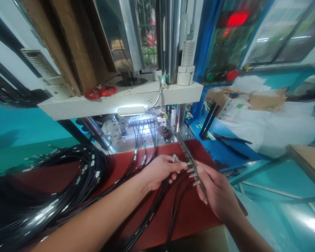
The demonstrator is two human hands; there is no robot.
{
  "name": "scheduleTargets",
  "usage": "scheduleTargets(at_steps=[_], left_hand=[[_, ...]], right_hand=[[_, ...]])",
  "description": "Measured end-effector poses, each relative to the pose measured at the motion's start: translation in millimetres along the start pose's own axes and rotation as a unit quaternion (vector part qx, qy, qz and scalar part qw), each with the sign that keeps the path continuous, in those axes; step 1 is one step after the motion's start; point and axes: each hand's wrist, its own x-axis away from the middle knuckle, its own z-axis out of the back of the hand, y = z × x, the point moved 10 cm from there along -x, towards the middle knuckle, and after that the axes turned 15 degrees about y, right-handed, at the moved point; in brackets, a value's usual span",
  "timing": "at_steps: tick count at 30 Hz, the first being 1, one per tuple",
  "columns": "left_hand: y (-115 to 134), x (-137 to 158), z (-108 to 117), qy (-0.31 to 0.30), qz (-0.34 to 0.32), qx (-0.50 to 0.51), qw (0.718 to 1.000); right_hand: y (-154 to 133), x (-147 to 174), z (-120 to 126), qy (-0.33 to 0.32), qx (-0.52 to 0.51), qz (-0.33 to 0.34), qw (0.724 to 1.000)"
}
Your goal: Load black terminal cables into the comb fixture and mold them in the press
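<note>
My right hand [216, 189] is wrapped round the near end of a long dark metal bar [186, 150], which slants away from me over the red-brown board. Along its left edge sit several small metal connectors [193, 173] with black cables trailing from them. My left hand [164, 169] is closed beside the bar, its fingers pinching small silvery cable connectors [175, 158]; fingertips reach the bar's edge. Under the lit press, a second row of black cables [144, 140] runs into a bar [141, 122] on the metal bed.
A large coil of black cables [91, 164] lies at left on the board [173, 217]. Red-handled scissors [100, 92] rest on the white press plate [136, 94]. Black pliers [233, 143] lie on the blue surface at right, near white plastic bags [273, 122]. A control box has a red button [232, 75].
</note>
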Motion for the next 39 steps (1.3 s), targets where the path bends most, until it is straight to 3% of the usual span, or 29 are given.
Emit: scheduleTargets(at_steps=[5,13,15,18,20,23,27,30,34,39], left_hand=[[1,-3,3,0.033,-0.018,-0.020,0.999],[-5,-3,4,0.034,-0.019,-0.039,0.998],[7,-2,10,0.048,-0.067,-0.078,0.994],[37,5,33,0.116,-0.158,-0.099,0.976],[40,9,47,0.130,-0.127,-0.035,0.983],[23,18,48,0.066,-0.013,0.067,0.996],[4,36,49,0.031,0.049,0.106,0.993],[5,41,56,0.058,0.049,0.110,0.991],[34,31,62,0.090,-0.009,0.105,0.990],[32,11,45,0.069,-0.004,0.054,0.996]], right_hand=[[-5,0,-1,-0.012,0.041,0.016,0.999],[-8,2,-1,-0.004,0.058,0.036,0.998],[-8,3,-3,-0.014,0.045,0.026,0.999],[-8,4,-5,-0.025,0.019,0.010,0.999],[-6,3,-3,-0.011,0.003,0.005,1.000],[-1,1,-2,0.007,-0.006,0.004,1.000],[2,0,-3,0.002,-0.018,0.003,1.000],[0,0,-2,0.002,-0.018,-0.002,1.000],[1,1,-3,-0.008,-0.013,-0.005,1.000],[0,0,-2,-0.024,-0.004,-0.007,1.000]])
